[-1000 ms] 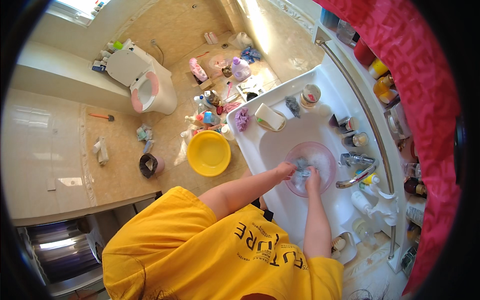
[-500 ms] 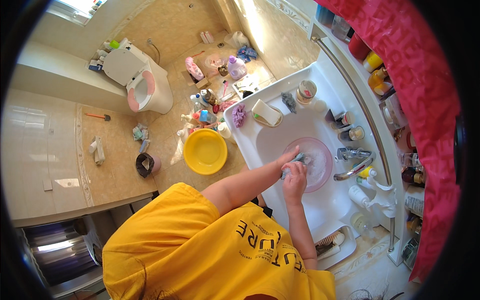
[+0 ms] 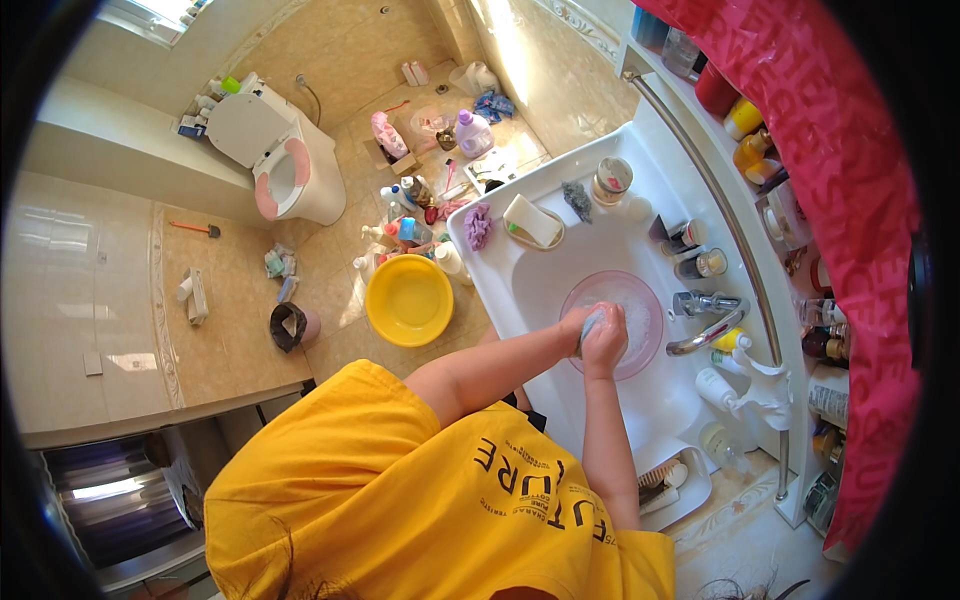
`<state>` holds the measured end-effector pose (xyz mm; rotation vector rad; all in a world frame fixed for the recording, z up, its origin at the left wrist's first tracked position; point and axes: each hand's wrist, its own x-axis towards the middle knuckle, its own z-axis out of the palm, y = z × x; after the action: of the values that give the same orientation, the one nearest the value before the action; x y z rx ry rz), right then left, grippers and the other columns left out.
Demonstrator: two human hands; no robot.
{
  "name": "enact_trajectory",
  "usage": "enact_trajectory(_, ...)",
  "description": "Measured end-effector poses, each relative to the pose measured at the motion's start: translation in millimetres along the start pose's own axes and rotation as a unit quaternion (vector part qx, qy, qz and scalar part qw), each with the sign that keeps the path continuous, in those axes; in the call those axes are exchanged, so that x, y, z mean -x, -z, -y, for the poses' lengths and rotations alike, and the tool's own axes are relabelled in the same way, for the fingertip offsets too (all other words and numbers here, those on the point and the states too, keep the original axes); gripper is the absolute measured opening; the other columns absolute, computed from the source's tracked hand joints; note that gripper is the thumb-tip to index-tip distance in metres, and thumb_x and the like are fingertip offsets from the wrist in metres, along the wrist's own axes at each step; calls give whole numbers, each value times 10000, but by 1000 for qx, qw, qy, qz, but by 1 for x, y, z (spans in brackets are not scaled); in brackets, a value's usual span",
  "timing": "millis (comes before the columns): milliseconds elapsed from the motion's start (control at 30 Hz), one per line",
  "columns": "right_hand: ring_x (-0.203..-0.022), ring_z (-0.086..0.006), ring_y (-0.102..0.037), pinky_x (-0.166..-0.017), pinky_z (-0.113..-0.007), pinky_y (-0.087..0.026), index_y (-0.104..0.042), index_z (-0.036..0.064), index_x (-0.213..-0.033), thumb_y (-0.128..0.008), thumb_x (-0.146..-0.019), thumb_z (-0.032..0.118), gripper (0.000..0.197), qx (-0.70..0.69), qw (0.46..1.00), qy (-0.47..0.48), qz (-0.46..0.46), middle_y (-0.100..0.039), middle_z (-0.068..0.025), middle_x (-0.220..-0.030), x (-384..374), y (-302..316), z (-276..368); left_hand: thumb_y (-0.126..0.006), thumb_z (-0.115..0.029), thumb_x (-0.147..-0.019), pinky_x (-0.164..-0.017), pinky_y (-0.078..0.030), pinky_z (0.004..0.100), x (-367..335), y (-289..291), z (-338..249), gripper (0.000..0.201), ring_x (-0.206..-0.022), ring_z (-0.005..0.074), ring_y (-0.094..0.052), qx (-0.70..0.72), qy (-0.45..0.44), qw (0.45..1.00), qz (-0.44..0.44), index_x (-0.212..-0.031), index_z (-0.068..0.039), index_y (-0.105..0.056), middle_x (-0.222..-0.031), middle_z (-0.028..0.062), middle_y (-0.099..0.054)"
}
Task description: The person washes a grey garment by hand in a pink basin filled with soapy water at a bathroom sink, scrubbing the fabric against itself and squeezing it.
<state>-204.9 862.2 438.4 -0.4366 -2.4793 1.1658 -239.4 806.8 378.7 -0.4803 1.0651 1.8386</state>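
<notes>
Both my hands are closed together on a small wet blue-grey cloth, over a round pink basin of sudsy water in the white sink. My left hand grips the cloth from the left side. Against it from the right, my right hand is closed with its fingers folded over the cloth. Most of the cloth is hidden between the hands. Beyond the basin, at the sink's far edge, are a white bar of soap in a dish, a purple bath puff and a grey scrubber.
The curved metal faucet stands right of the basin, with bottles and a white tube beside it. A metal rail runs along the right. On the floor are a yellow basin, several bottles and a small bin.
My hands have come closer together and lower, squeezing the cloth between them. My left fingers, stretched out before, are now closed round it. The view has shifted slightly.
</notes>
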Motion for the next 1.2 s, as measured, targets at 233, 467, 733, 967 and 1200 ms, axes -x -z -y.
enact_trajectory(233,-775,-328,-533,-679,-395,-420,-537,44,-821,-412,-703,28,173,68,993,-100,6,-558,-137,-786,-7,-6,-82,-439,-325,-824,-597,-462,317,18,3,-14,307,-735,168,-547,-81,-2,989,-124,-939,-65,-554,-866,61,-561)
enact_trajectory(467,-1028,-344,-424,-820,-407,-385,-493,112,-1068,-421,-713,36,370,233,949,-146,152,-407,-136,-1163,7,-1,-135,-471,-293,-808,-826,-383,371,2,11,-7,361,-955,187,-458,-113,43,984,-131,-1093,-71,-460,-1071,69,-470)
enact_trajectory(733,-1208,-418,-176,-889,-568,-289,-328,287,-1255,-492,-716,112,589,326,843,-172,392,-145,-38,-1375,31,-32,-106,-496,-230,-784,-743,-445,337,6,26,-9,291,-905,202,-498,-163,87,972,-149,-1020,-60,-502,-968,78,-498)
enact_trajectory(967,-1074,-349,-396,-818,-470,-393,-405,193,-1162,-517,-698,88,489,344,822,-169,421,-394,-83,-1193,38,-30,-143,-490,-197,-766,-539,-470,280,7,38,-2,178,-625,169,-558,-135,65,975,-167,-817,-43,-561,-770,61,-536)
enact_trajectory(1200,-956,-337,-473,-797,-385,-390,-402,60,-1083,-480,-657,8,436,71,950,-75,296,-504,-174,-988,18,-11,-125,-502,-386,-780,-828,-364,496,11,29,-9,490,-1030,286,-421,-79,113,980,-144,-1134,-58,-418,-1144,130,-412)
